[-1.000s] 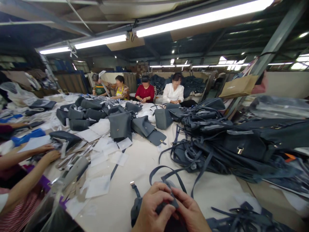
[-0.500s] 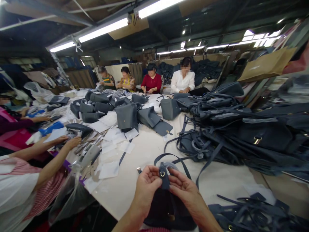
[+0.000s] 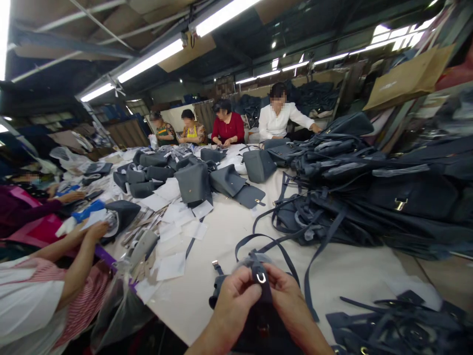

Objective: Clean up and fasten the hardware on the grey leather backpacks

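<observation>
A dark blue bag (image 3: 258, 340) lies at the front edge, close to my body, its lower part in shadow. My left hand (image 3: 238, 296) pinches the bag's strap tab (image 3: 264, 296), which carries a shiny U-shaped metal fitting. On the other side of the tab, my right hand (image 3: 286, 296) closes its fingers round its edge. Clear plastic wrapping shows just behind the fingertips. A thin shoulder strap (image 3: 290, 261) loops out beyond my right hand. Left of my hands, a small buckled strap end (image 3: 217, 266) sticks out over the table.
Bags and straps heap up on the right (image 3: 369, 197); loose straps (image 3: 399, 325) lie front right. Several grey-blue bags (image 3: 192, 182) and white paper sheets (image 3: 171, 266) cover the table (image 3: 225, 231). Co-workers sit across; another's arms (image 3: 79, 256) reach in from the left.
My fingers have closed in on the tab, and its fitting has turned slightly. A co-worker in white has stretched an arm toward the heap. The left neighbour's hands and bag have shifted.
</observation>
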